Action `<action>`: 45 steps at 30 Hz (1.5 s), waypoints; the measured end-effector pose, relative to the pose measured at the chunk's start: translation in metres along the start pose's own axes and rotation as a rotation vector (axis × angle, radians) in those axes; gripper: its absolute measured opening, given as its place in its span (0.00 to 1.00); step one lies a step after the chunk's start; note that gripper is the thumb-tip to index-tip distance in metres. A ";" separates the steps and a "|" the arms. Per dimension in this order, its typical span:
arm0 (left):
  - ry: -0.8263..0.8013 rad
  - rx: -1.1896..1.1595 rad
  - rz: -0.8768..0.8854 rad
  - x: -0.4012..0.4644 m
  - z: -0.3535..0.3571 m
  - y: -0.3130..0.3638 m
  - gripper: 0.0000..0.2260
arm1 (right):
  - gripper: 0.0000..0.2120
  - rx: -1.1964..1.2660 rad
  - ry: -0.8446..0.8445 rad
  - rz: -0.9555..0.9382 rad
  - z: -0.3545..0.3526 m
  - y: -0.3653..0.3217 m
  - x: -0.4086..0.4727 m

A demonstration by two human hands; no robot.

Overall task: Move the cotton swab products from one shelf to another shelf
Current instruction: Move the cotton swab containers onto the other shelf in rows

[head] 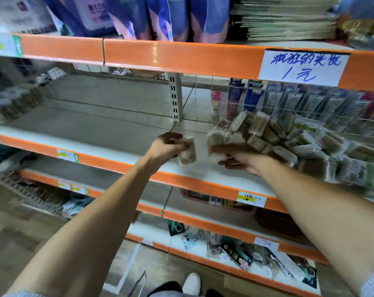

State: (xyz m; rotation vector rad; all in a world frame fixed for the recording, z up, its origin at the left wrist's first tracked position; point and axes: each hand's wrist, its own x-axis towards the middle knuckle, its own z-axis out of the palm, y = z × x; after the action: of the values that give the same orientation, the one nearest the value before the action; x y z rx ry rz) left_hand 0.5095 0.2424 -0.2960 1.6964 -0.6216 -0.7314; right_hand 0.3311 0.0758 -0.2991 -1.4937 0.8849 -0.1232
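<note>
A heap of clear cotton swab packs [306, 146] fills the right part of the middle shelf [109, 129], whose orange front edge runs across the view. My left hand [166, 146] grips one round swab pack [187, 154] just above the shelf near its front. My right hand [237, 157] holds another swab pack [217, 144] at the left end of the heap. The two packs are close together, a small gap between them. The picture is blurred by motion.
The left part of the middle shelf is bare grey board, with small jars [12, 106] at its far left. A wire grid [310, 103] with hanging goods stands behind the heap. A handwritten price sign [302, 67] hangs on the upper shelf edge. Lower shelves carry small items.
</note>
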 end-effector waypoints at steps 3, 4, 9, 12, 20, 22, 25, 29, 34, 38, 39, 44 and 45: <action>0.057 0.003 -0.001 -0.011 -0.014 -0.004 0.28 | 0.23 -0.129 -0.054 -0.078 0.016 -0.002 0.000; 0.078 0.015 -0.004 -0.015 -0.020 -0.006 0.28 | 0.21 -0.164 -0.068 -0.099 0.022 -0.003 0.000; 0.116 -0.003 -0.025 -0.032 -0.053 -0.018 0.29 | 0.16 -0.216 -0.152 -0.189 0.056 -0.011 0.004; 0.156 -0.029 -0.035 -0.046 -0.073 -0.022 0.24 | 0.20 -0.194 -0.231 -0.193 0.080 -0.016 0.009; 0.180 -0.056 -0.037 -0.075 -0.138 -0.034 0.26 | 0.18 -0.082 -0.464 -0.133 0.175 -0.035 0.020; 0.204 -0.069 -0.044 -0.078 -0.160 -0.039 0.27 | 0.19 -0.057 -0.475 -0.120 0.199 -0.040 0.025; 0.231 -0.095 -0.054 -0.081 -0.197 -0.049 0.25 | 0.18 -0.043 -0.468 -0.124 0.237 -0.049 0.031; 0.264 -0.109 -0.056 -0.087 -0.239 -0.056 0.23 | 0.16 -0.127 -0.449 -0.190 0.283 -0.063 0.035; 0.357 -0.082 -0.054 -0.103 -0.311 -0.070 0.23 | 0.20 -0.157 -0.483 -0.211 0.348 -0.077 0.043; 0.432 -0.056 -0.059 -0.118 -0.368 -0.085 0.23 | 0.24 -0.194 -0.506 -0.222 0.403 -0.087 0.051; 0.446 -0.059 -0.059 -0.121 -0.380 -0.088 0.24 | 0.22 -0.215 -0.507 -0.231 0.418 -0.089 0.051; 0.517 -0.012 -0.062 -0.141 -0.436 -0.100 0.24 | 0.22 -0.252 -0.530 -0.287 0.483 -0.100 0.053; 0.531 0.001 -0.063 -0.143 -0.447 -0.102 0.24 | 0.23 -0.258 -0.535 -0.300 0.496 -0.102 0.055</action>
State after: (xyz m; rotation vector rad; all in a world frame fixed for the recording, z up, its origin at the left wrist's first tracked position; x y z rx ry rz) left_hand 0.7491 0.6585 -0.2952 1.8179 -0.1975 -0.2964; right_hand 0.6975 0.4291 -0.3129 -1.7775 0.2498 0.1734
